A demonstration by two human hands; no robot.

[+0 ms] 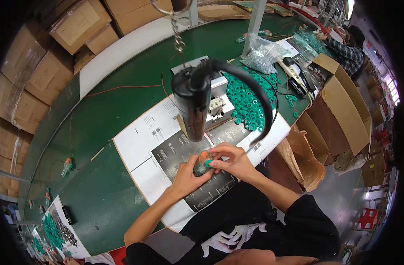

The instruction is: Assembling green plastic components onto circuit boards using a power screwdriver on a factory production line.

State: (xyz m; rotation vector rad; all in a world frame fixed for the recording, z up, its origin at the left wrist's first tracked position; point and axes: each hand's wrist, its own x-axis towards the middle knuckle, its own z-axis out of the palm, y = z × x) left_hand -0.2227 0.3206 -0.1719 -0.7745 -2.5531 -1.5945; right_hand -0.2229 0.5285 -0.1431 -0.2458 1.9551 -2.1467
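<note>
Over the dark printed sheet in front of me, both hands meet around a small clear plastic toy-like piece [202, 164] with orange at its top. My left hand [185, 179] wraps round its body from the left. In my right hand [235, 162], thumb and forefinger pinch a small green ring [207, 163] against the piece's side. Just beyond my hands hangs a black powered screwdriver [191, 106] on a coiled cord, with a thick black cable. A pile of green rings [250, 99] lies beyond my right hand, beside a white metal fixture [217, 108].
A clear bag of small parts [260, 55] stands near a metal post. Open cartons [343, 106] flank the right side, and stacked cartons [38, 79] rise at the left. The green work surface [100, 185] carries similar pieces [67, 165]. A person in a checked shirt [345, 53] works far right.
</note>
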